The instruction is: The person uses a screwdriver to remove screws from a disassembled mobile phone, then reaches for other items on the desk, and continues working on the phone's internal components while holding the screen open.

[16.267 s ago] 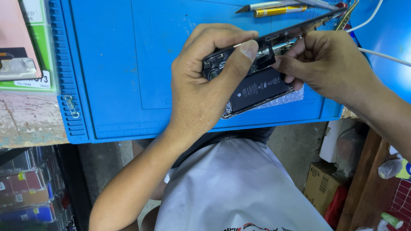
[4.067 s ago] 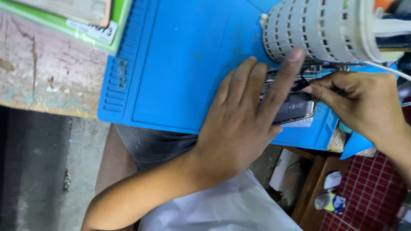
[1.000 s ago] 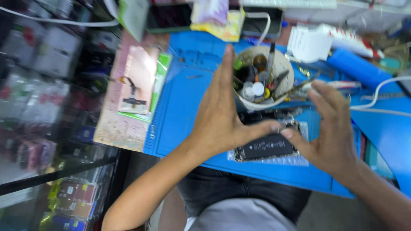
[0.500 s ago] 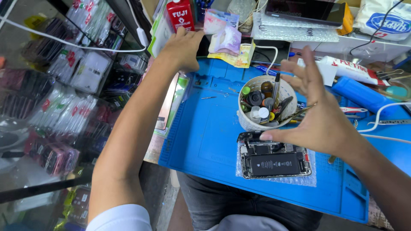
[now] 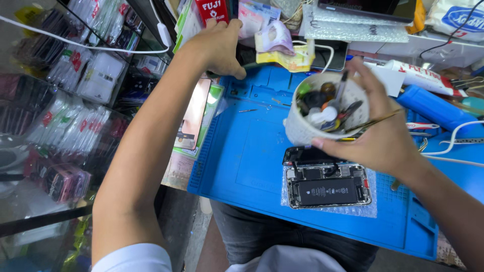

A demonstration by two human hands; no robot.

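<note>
Beneath the right hand [image 5: 383, 141] lies the opened phone [image 5: 327, 189] on bubble wrap, now uncovered. That hand has moved to clasp the white tool cup [image 5: 322, 113], while the left hand [image 5: 217, 45] has reached away, fingers curled around a dark object at the blue mat's [image 5: 242, 156] far edge.

Both hands are off the opened phone [image 5: 328, 190], which they pinned and worked on seconds ago; it now lies untouched on its bubble-wrap patch on the blue mat [image 5: 242, 156]. Left hand [image 5: 218, 46] is stretched further up to the back-left clutter than half a second ago, fingers curled, seemingly on something dark at the mat's far edge. Right hand [image 5: 384, 136] now cups the white tool cup [image 5: 322, 113] from the right side, where before it hovered open-fingered just beside it.
</note>
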